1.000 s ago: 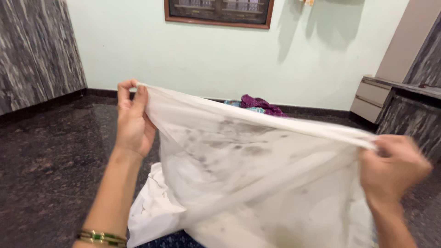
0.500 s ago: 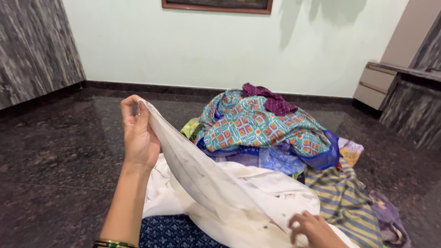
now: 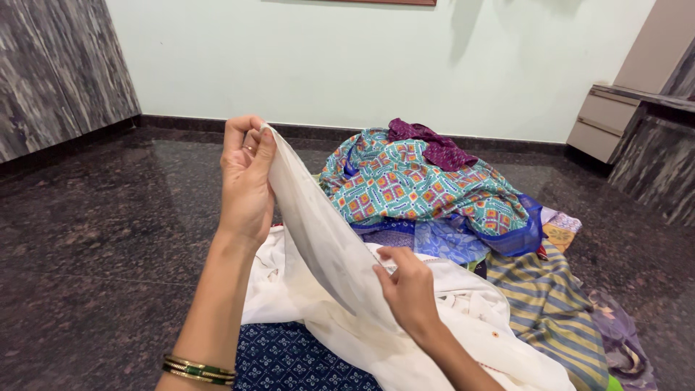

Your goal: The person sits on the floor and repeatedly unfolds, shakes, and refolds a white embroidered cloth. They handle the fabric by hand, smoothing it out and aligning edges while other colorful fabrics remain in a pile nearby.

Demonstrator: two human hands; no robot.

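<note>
Dark polished stone makes up the floor, and everything else is placed on it or held above it. A pile of clothes is heaped behind the white cloth, loosely dropped rather than stacked: a teal patterned garment is draped over the top, a purple piece is crumpled on its crest, and a striped cloth is spread flat to the right of the white cloth.

The white cloth is held up in front of the pile, stretched on a slant between two grip points, so that one edge is drawn taut and the rest is left hanging down onto the floor. Its upper corner is pinched by the left hand, which is closed with thumb against fingers and raised above the cloth's body. A lower point on the same edge is gripped by the right hand, fingers curled shut over the fabric, below and to the right of the left hand. A dark blue printed fabric is seen beneath the cloth's hanging part. Green and gold bangles are worn on the left wrist.

Much of the cloth's lower part is cut off by the picture's bottom edge, so its full shape cannot be told. What lies under the pile is hidden, and faint marks on the cloth are hard to make out.
</note>
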